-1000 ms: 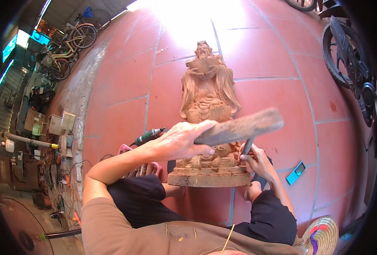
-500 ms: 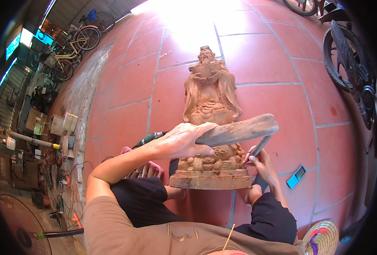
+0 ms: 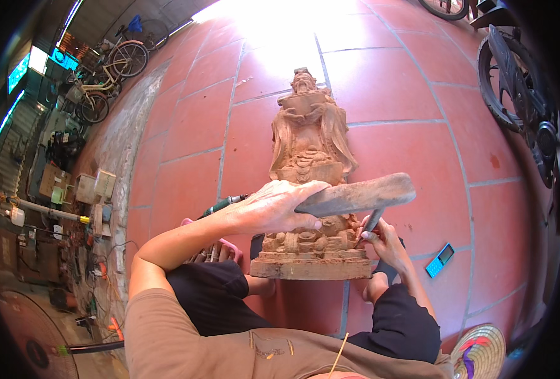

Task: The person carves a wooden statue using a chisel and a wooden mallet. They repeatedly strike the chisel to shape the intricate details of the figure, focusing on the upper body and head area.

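A carved wooden statue (image 3: 308,132) of a robed, bearded figure lies on the floor between my legs, its base nearest me. My left hand (image 3: 283,205) is wrapped round the narrower end of a thick wooden mallet (image 3: 362,193), which reaches right across the statue's lower part. Under its far end is a chisel (image 3: 373,221), its dark shaft in the fingers of my right hand (image 3: 389,245). The chisel's tip is at the right side of the carving, just above the base. The mallet appears to meet the chisel's top, but contact is hard to tell.
A green and black power tool (image 3: 222,206) lies left of the statue, near a set of chisels (image 3: 213,252). A blue phone (image 3: 440,260) rests on the red tiles at right. A motorbike (image 3: 526,101) stands far right; bicycles (image 3: 106,76) are far left.
The chisel's upper end has swung left and stands partly behind the mallet. The mallet has shifted slightly right and its far end a little down. My right hand stays by the base.
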`<control>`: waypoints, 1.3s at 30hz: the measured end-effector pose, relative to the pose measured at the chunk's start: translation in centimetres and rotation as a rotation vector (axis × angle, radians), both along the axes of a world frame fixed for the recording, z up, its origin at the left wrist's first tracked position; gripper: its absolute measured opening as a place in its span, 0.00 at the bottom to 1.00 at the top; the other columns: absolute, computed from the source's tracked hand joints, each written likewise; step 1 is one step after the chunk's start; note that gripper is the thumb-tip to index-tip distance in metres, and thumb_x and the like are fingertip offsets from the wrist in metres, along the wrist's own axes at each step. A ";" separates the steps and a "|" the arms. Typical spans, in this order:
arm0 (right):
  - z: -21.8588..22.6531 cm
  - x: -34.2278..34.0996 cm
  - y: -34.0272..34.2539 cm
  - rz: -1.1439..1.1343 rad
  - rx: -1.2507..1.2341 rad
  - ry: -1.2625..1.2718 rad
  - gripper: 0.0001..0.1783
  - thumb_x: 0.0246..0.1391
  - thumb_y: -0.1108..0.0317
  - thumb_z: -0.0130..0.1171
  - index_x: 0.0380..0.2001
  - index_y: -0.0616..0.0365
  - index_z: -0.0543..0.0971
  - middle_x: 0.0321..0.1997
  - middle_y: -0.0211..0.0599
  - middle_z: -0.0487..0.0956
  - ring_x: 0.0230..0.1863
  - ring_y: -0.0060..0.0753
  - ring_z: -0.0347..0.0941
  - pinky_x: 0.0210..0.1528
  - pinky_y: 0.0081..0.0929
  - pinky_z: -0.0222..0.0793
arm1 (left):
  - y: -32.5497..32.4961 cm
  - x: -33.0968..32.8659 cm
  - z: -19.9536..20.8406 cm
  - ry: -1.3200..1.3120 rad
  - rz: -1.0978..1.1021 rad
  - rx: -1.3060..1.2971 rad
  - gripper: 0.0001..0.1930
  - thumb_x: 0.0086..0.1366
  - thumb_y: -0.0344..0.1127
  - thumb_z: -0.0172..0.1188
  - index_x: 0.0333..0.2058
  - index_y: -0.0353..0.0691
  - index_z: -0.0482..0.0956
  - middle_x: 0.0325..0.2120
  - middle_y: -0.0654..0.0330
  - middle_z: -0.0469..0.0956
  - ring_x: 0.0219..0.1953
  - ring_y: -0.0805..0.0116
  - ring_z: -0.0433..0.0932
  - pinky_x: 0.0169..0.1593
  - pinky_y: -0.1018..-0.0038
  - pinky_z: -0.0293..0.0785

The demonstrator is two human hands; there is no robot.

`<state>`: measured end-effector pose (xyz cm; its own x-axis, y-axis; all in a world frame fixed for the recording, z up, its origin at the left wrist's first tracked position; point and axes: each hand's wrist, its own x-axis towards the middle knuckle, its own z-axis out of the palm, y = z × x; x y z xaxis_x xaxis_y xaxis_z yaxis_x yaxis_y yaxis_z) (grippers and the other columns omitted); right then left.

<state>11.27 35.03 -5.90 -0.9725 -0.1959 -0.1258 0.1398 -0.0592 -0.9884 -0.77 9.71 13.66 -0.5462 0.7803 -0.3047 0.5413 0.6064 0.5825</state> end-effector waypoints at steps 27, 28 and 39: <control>1.5 -0.2 0.0 0.050 0.171 0.054 0.10 0.60 0.81 0.53 0.44 0.61 0.70 0.37 0.33 0.76 0.41 0.24 0.75 0.45 0.29 0.76 | 0.7 0.1 -1.0 -0.019 0.016 0.301 0.34 0.60 0.46 0.66 0.60 0.39 0.64 0.38 0.41 0.79 0.41 0.45 0.80 0.46 0.58 0.74; 1.7 -0.3 0.0 0.051 0.157 0.046 0.10 0.60 0.81 0.53 0.44 0.61 0.69 0.37 0.33 0.76 0.40 0.24 0.75 0.45 0.29 0.75 | 0.6 0.0 -1.0 -0.013 0.025 0.294 0.34 0.60 0.45 0.66 0.60 0.39 0.64 0.38 0.41 0.80 0.41 0.45 0.80 0.46 0.59 0.74; 0.8 -0.1 -0.1 0.014 0.063 0.040 0.10 0.60 0.79 0.54 0.44 0.62 0.69 0.37 0.33 0.76 0.42 0.23 0.74 0.46 0.29 0.75 | 0.5 -0.2 -1.3 -0.052 0.045 0.225 0.34 0.58 0.45 0.68 0.60 0.40 0.66 0.39 0.42 0.79 0.42 0.47 0.80 0.46 0.62 0.74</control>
<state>11.20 34.88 -5.07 -0.9742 -0.2023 -0.0996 0.1007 0.0047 -0.9949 -0.94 10.22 12.33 -0.5702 0.8069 -0.1544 0.4825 0.4810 0.7320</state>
